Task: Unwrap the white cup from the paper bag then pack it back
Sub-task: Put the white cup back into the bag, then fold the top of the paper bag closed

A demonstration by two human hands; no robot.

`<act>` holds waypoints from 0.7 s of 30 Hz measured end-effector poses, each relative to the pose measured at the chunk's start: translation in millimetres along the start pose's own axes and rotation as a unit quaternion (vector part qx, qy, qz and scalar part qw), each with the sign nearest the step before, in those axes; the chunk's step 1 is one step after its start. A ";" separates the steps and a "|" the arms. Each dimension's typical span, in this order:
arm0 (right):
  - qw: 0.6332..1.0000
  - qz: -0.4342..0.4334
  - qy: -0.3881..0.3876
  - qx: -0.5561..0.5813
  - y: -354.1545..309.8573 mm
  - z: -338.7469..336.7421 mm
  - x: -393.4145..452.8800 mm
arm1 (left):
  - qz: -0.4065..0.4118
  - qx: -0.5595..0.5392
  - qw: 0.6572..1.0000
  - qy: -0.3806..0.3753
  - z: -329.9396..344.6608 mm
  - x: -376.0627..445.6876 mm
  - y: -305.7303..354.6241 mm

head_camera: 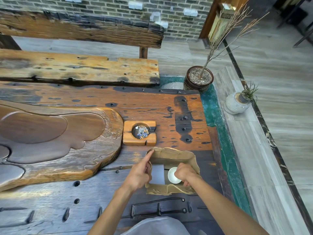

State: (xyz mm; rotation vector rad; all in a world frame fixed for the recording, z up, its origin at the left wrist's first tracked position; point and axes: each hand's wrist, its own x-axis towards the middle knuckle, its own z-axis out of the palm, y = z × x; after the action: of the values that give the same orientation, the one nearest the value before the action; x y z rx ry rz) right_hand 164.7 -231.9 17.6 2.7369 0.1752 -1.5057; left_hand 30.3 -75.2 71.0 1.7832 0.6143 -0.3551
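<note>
Brown crumpled paper bag, one, is held open by the left hand; the right hand grip is clamped on one small white cup inside, on a dark weathered wooden counter before a brick wall.

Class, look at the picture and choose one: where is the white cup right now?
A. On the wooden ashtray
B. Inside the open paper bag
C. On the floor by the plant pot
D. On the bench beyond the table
B: the white cup shows down inside the open paper bag, with the right hand reaching in at it.
</note>
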 end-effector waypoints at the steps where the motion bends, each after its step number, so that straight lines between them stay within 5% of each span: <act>1: 1.000 -0.007 -0.004 -0.002 -0.5 -3.2 -6.4 | -0.001 0.000 1.000 -0.002 0.5 -0.6 0.6; 10: 0.978 -0.159 0.004 0.132 19.9 -44.2 -70.1 | -0.002 0.023 1.000 -0.011 5.5 -1.8 -3.6; 16: 0.965 -0.186 0.001 0.185 49.9 -80.1 -98.0 | 0.027 0.080 0.996 -0.028 -5.8 -5.6 -1.8; 21: 0.943 -0.171 0.023 0.284 75.1 -100.2 -100.8 | -0.011 -0.004 1.000 -0.008 -25.5 -7.2 -3.1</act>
State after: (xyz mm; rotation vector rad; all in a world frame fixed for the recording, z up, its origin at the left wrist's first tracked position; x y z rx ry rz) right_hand 203.3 -309.2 153.2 3.3344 0.2656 -1.8158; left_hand 20.9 -51.9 79.9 1.7647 0.6238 -0.3818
